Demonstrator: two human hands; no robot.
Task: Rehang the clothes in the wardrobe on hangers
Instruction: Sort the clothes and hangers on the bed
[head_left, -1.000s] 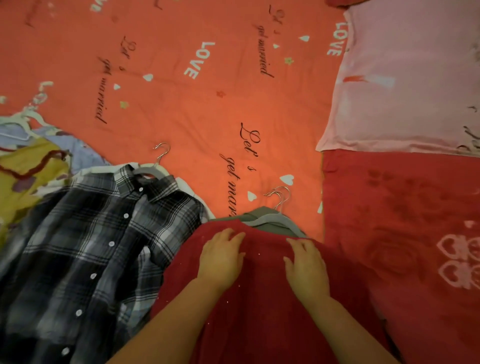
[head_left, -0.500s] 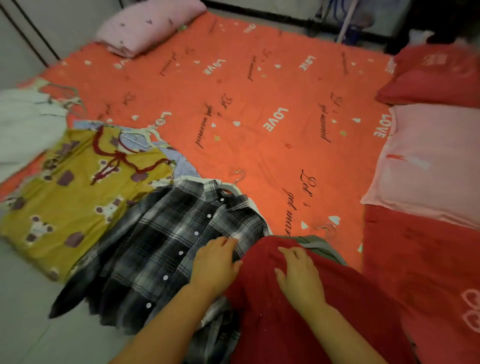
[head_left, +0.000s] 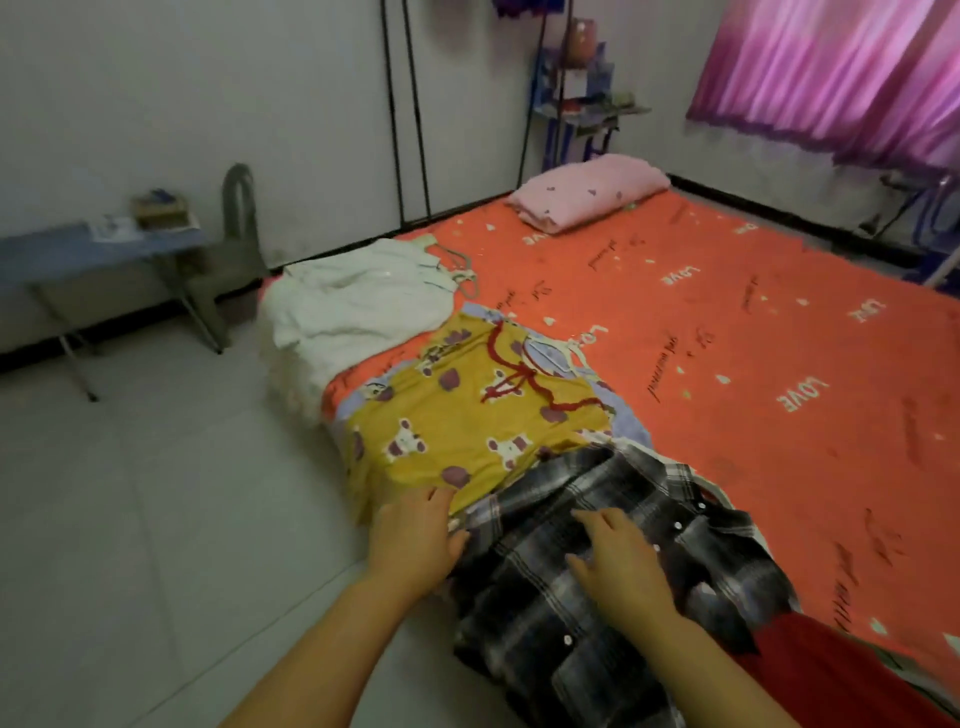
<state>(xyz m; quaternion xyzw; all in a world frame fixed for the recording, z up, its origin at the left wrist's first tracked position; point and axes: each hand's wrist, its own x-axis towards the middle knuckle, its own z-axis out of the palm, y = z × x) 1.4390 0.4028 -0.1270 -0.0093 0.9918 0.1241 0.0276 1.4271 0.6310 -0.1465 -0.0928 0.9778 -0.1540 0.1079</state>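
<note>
Next, gather the plaid shirt (head_left: 649, 499), spread on the bed's (head_left: 727, 338) near edge beside the yellow garment (head_left: 467, 415), from its collar; with right hand (head_left: 618, 561) flat on it, fingers apart, slide left hand (head_left: 415, 535), fingers straight, underneath.

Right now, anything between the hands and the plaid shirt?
Nothing visible. The right hand lies flat on the plaid shirt; the left hand is at its edge, by the yellow garment.

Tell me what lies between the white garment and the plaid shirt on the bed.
In the head view, the yellow bear-print garment lies between the white garment and the plaid shirt.
</note>
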